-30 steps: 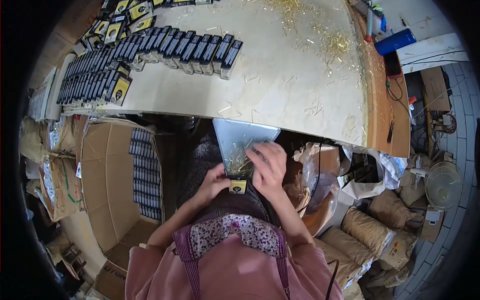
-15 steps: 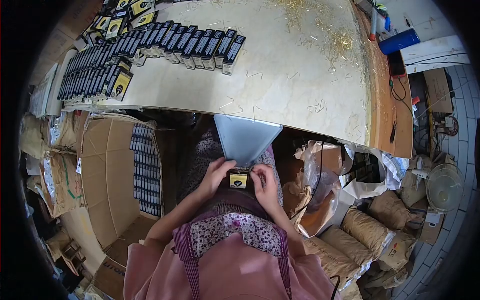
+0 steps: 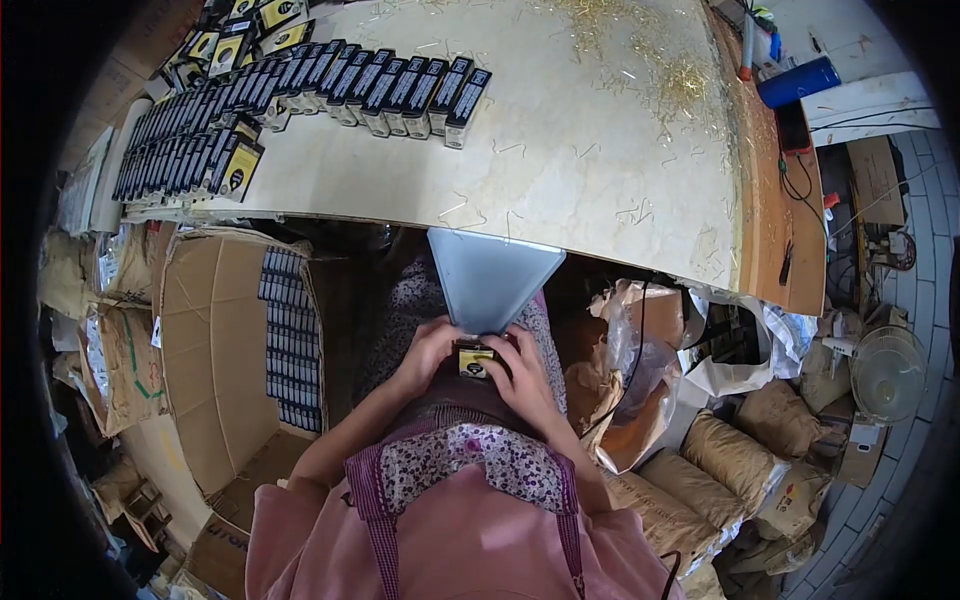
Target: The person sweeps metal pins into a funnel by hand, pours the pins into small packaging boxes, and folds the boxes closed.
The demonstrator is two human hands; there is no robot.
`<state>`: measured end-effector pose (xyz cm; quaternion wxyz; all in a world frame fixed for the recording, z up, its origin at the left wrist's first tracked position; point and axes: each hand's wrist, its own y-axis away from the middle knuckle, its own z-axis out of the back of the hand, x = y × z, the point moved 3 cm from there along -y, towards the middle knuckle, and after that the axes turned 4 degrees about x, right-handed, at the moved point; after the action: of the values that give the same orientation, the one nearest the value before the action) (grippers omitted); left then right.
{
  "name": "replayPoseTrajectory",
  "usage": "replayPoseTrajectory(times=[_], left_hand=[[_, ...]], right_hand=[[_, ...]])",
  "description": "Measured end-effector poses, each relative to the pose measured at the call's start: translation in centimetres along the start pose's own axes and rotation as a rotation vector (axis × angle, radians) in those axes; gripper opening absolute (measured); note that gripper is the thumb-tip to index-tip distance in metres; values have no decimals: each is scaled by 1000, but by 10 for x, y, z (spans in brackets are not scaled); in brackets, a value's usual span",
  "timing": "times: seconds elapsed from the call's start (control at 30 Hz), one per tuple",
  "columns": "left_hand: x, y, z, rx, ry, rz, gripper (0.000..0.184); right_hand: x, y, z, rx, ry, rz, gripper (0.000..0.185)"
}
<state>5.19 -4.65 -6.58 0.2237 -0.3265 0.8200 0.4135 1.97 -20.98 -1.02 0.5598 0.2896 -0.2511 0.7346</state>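
Note:
A small black and yellow box [image 3: 475, 364] is between my two hands, at the narrow lower end of a grey metal tray [image 3: 492, 280]. My left hand [image 3: 431, 352] is closed on the box's left side. My right hand [image 3: 518, 368] has its fingers on the box's upper right and front. The tray slopes down from the table's edge over my lap, and no pins show on its visible surface. What lies inside the box's top is too small to make out.
The pale table [image 3: 560, 190] carries rows of black boxes [image 3: 380, 92] and scattered golden pins [image 3: 675, 80]. An open carton [image 3: 225, 350] of packed boxes stands at lower left. Torn wrapping [image 3: 625, 390], brown sacks [image 3: 730, 460] and a fan [image 3: 888, 373] are at right.
The golden pins on the tray one second ago are gone from it. My right hand has come down from the tray to the box, and its fingers now reach over the box's front.

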Motion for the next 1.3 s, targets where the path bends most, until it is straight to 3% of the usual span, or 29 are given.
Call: replayPoseTrajectory(times=[0.07, 0.13, 0.2, 0.27, 0.3, 0.33, 0.4, 0.43, 0.5, 0.53, 0.57, 0.63, 0.67, 0.77, 0.87, 0.93, 1.07, 1.1, 1.13, 1.2, 1.23, 1.3], left_hand=[[-1, -1, 1, -54, -27, 48, 28], [-16, 3, -11, -13, -322, -77, 24], [-14, 0, -13, -5, -314, -112, 22], [-17, 0, -14, 5, -306, -145, 20], [-22, 3, -15, -41, -316, -54, 20], [-23, 5, -14, -88, -326, 38, 20], [-22, 5, -12, -58, -314, -4, 20], [-20, 5, -12, -25, -301, -45, 20], [-14, 4, -9, 21, -280, -73, 21], [-9, 3, -5, 68, -261, -98, 22], [2, 1, 11, 131, -423, -28, 28], [-2, 11, 3, 331, -478, -61, 40], [11, 8, 13, 344, -683, -135, 44], [-5, 26, 4, 201, -895, -208, 38], [-19, 34, -9, 179, -701, -211, 37], [-27, 37, -13, 212, -795, -227, 37], [-35, 40, -19, 235, -1024, -326, 36], [-32, 39, -19, 237, -1024, -326, 36], [-28, 37, -18, 229, -906, -300, 39], [-26, 36, -18, 218, -790, -277, 42], [-26, 37, -20, 209, -671, -290, 45], [-27, 38, -19, 220, -554, -275, 53]], right_hand=[[-1, 2, -1, -37, -202, -82, 28], [-3, 1, 0, -84, -290, -144, 23], [-5, 2, 3, -122, -414, -225, 21], [3, -3, 9, -162, -414, -143, 21], [9, -6, 13, -201, -414, -62, 20], [11, -7, 13, -201, -415, -63, 20], [13, -7, 17, -324, -275, -50, 21], [11, -6, 14, -340, -294, -161, 25], [2, -5, 9, -109, -53, -39, 30], [-6, -1, 0, 40, -152, -52, 31], [-11, 5, -6, 40, -152, -53, 31], [-9, 5, -10, 85, -230, -88, 29], [-8, 6, -9, 97, -303, -124, 28], [-9, 8, -9, 59, -454, -160, 32], [-12, 15, -11, -75, -738, -280, 35], [-8, 9, -3, -120, -689, -280, 28], [5, -5, 16, -47, -348, -11, 14], [11, -6, 19, 11, -195, 87, 11], [12, -6, 17, 36, -257, 98, 19], [21, -9, 22, -60, -488, -60, 32], [13, 0, 16, -55, -454, -192, 40], [6, 6, 9, -152, -853, -283, 37]])
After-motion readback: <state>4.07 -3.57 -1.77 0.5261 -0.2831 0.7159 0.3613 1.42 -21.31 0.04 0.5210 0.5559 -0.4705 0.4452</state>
